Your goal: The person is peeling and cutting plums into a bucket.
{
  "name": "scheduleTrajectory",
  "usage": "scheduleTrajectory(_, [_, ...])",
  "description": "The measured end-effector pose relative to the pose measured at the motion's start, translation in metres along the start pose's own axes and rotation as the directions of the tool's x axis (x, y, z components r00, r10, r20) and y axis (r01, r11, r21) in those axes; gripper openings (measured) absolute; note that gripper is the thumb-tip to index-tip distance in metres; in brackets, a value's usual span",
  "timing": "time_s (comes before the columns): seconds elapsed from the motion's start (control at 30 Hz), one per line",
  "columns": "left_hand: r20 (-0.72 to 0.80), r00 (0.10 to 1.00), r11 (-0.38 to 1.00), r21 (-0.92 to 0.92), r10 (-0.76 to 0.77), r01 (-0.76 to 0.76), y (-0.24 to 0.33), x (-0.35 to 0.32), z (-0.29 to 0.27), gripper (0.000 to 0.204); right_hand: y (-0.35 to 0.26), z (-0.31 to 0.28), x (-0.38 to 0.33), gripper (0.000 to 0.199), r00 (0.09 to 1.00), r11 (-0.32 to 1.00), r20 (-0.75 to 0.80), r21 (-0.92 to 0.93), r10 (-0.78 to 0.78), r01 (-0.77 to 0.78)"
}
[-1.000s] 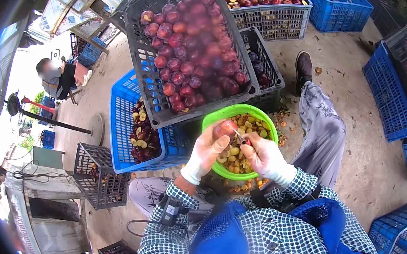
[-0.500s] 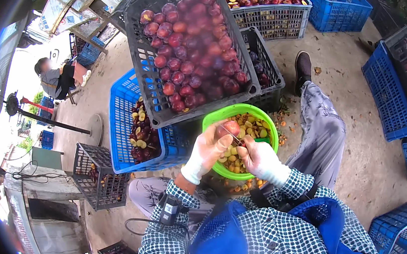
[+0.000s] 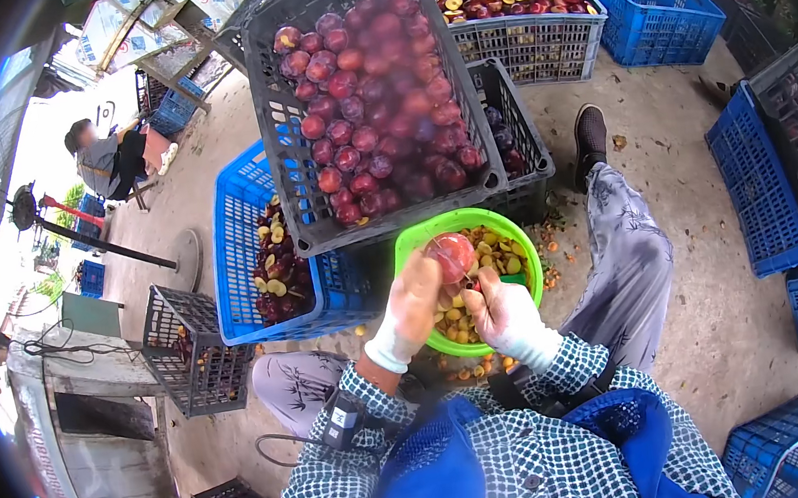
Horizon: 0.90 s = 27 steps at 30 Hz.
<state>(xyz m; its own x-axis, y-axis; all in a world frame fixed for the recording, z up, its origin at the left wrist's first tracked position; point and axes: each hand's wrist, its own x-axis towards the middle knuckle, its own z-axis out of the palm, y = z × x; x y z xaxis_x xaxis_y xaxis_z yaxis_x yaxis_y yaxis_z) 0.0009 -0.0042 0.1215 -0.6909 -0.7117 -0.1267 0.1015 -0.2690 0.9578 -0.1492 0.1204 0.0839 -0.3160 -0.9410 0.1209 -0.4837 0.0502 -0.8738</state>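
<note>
My left hand (image 3: 410, 309), in a pale glove, is closed around a red plum (image 3: 452, 254) over the bright green basin (image 3: 530, 252). Close by on the right, my right hand (image 3: 508, 317) is closed on a small knife (image 3: 470, 284); only a bit of it shows beside the plum. Yellowish plum pieces (image 3: 500, 252) lie in the basin between my knees. Just beyond it, a tilted black crate (image 3: 397, 228) holds many whole plums (image 3: 341, 83).
A blue crate (image 3: 266, 335) with halved plums stands left of the basin. Behind are a grey crate (image 3: 533, 47) of cut plums and a blue crate (image 3: 655, 35). Stacked crates (image 3: 755, 179) line the right. A person (image 3: 103, 160) sits at far left.
My left hand has turned the plum up and rightward, so more of its red side shows. The knife blade, plainly seen before, is now mostly hidden. My right hand has barely moved.
</note>
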Motion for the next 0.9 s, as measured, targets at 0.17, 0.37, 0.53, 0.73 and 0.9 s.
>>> scheduleTrajectory(0.17, [0.018,0.997,0.984,0.158,0.074,-0.076,0.007,-0.002,0.006,0.074,0.003,0.0,0.0,0.029,1.0,0.998,0.015,0.07,0.005,-0.006])
scheduleTrajectory(0.37, [-0.061,0.998,1.0,0.001,-0.027,0.027,0.005,-0.002,-0.004,0.075,0.003,0.005,-0.003,0.032,0.999,0.998,-0.033,0.037,-0.041,0.042])
scheduleTrajectory(0.53, [0.001,0.974,0.834,0.517,0.225,-0.193,0.0,0.0,-0.009,0.073,0.005,0.003,-0.004,0.038,0.96,0.815,0.219,0.514,0.177,-0.267])
scheduleTrajectory(0.73, [-0.018,0.987,0.975,0.16,0.158,-0.153,-0.004,0.0,-0.015,0.063,-0.018,-0.014,-0.004,0.044,0.993,0.981,-0.113,0.193,0.02,0.002])
scheduleTrajectory(0.9, [0.097,0.992,0.996,0.057,-0.074,0.069,0.0,-0.011,0.003,0.062,-0.006,-0.034,0.024,0.066,0.992,1.0,-0.122,0.015,-0.014,0.016])
